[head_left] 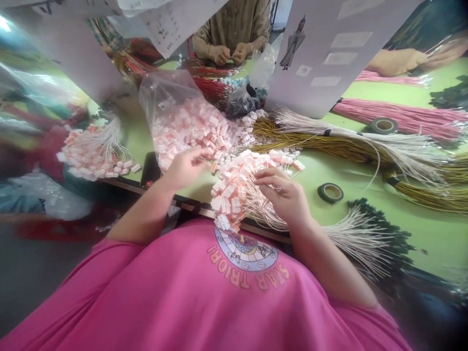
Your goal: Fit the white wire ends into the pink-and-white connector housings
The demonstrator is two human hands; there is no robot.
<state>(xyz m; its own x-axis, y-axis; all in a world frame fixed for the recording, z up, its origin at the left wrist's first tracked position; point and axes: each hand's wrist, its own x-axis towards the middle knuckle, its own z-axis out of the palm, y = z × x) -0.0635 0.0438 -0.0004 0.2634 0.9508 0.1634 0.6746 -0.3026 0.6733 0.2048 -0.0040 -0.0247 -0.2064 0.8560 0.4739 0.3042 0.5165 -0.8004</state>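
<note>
My left hand (188, 168) is at the near side of a clear plastic bag (166, 97) of pink and white connector housings (193, 124). Its fingers stretch to the right, partly apart, close to a small orange connector (214, 167) on the table; I see nothing held. My right hand (285, 195) is over a bundle of white wires (258, 200) tipped with pinkish-white connectors (228, 192). The right fingers are curled together; what they pinch, if anything, is too small to make out. The connector ends lie by the table's near edge.
Tape rolls (330, 193), dark-tipped white wires (365, 234), and yellow wires (329, 146) lie to the right. Another connector bundle (95, 151) lies left. Upright white panels (310, 58) stand across the table. Co-workers' hands (228, 53) show at the back and right.
</note>
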